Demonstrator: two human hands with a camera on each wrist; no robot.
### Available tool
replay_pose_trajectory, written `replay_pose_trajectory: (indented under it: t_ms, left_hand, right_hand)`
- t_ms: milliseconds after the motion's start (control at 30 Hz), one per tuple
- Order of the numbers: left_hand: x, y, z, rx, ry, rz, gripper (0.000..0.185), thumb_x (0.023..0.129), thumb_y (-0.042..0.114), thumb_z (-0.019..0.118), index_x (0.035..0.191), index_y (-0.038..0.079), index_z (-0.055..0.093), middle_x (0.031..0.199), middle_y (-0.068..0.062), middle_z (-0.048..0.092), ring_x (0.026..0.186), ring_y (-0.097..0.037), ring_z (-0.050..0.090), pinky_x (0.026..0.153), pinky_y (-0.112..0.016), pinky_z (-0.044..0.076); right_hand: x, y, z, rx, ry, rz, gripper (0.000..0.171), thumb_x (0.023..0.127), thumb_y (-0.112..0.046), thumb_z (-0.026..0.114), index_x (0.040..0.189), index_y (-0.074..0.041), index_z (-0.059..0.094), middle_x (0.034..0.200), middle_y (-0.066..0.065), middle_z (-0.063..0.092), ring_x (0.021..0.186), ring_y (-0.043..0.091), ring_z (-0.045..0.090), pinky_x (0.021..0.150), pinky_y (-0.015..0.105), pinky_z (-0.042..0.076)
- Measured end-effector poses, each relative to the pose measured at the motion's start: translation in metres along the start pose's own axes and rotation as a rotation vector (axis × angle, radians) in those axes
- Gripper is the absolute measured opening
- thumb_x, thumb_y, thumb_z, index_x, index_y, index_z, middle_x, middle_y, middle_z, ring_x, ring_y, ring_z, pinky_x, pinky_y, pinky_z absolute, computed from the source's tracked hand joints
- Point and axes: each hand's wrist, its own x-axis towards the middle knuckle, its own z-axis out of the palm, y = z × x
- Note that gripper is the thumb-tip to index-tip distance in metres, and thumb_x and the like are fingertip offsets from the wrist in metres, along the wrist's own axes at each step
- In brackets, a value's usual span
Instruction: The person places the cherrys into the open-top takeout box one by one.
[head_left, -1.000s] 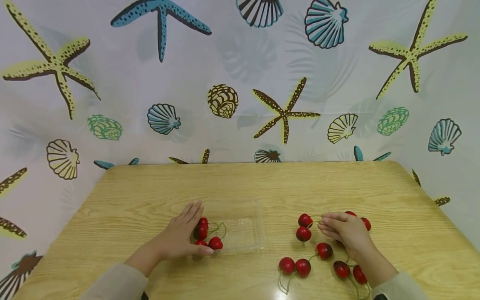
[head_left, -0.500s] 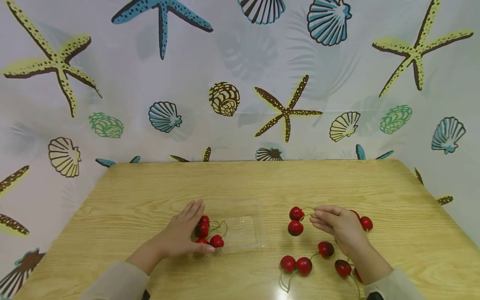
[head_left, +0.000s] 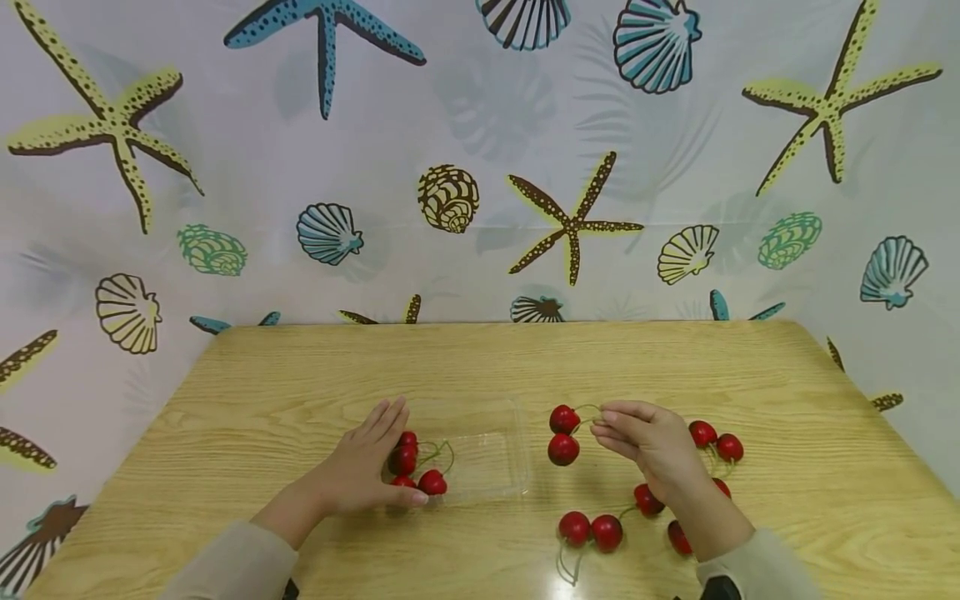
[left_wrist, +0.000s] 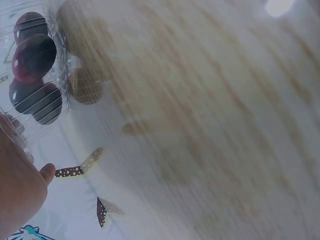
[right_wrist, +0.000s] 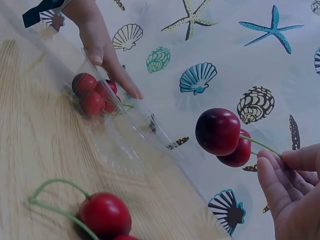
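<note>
Because the pair of cherries [head_left: 563,433] hangs from thin green stems, we take it to be light, and we judge the stems the right place to hold: the glossy round fruit looks slippery and would roll out of a pinch, while the stems look springy and thin, so too hard a pull might part them. Our right hand [head_left: 651,442] pinches those stems between thumb and curled fingertips [right_wrist: 272,176], and the two cherries dangle clear of the wooden table [head_left: 675,367], between the loose fruit on the right and the clear plastic tray [head_left: 487,454]. In the right wrist view they hang one just behind the other, touching.

The tray is a shallow, see-through punnet, probably thin and easily shoved, and our left hand [head_left: 358,467] steadies it: the fingers lie straight along its left wall, the thumb along the near edge, gripping nothing. Inside, at the left end, sits a cluster of cherries [head_left: 415,465] with green stems curling toward the middle; we count about four, though the hand hides part of them. The rest of the tray shows only bare plastic.

Loose cherries on the table [head_left: 590,530] lie near our right forearm, some partly hidden by it, with another pair [head_left: 715,440] beyond the wrist.
</note>
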Motion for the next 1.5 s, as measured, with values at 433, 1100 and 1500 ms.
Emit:
replay_pose_trajectory:
  t_ms: [433,1100,1500]
  left_hand:
    - [0.000,-0.001,0.000,-0.013,-0.015,-0.004,0.110,0.063,0.072,0.049,0.139,0.006,0.004,0.144,-0.005,-0.005,0.129,-0.026,-0.006,0.092,-0.060,0.011]
    - [-0.001,-0.002,0.000,0.011,-0.006,0.006,0.111,0.063,0.073,0.048,0.139,0.004,0.004,0.144,-0.005,-0.005,0.129,-0.027,-0.006,0.093,-0.059,0.012]
    - [0.000,-0.002,0.000,0.013,0.003,0.016,0.111,0.063,0.074,0.047,0.139,0.004,0.006,0.144,-0.006,-0.004,0.129,-0.027,-0.005,0.093,-0.058,0.013]
  right_hand:
    - [0.007,0.002,0.023,0.015,-0.019,0.003,0.018,0.083,0.005,0.050,0.100,0.013,0.054,0.078,0.009,0.063,0.072,0.016,0.063,0.071,0.028,0.047]
    - [0.020,0.018,0.058,0.030,-0.048,0.046,0.024,0.083,0.006,0.051,0.104,0.017,0.049,0.077,0.010,0.063,0.072,0.017,0.063,0.070,0.029,0.048]
    - [0.025,0.028,0.073,0.013,-0.062,0.056,0.025,0.083,0.006,0.050,0.105,0.018,0.049,0.080,0.012,0.062,0.071,0.017,0.062,0.069,0.029,0.048]
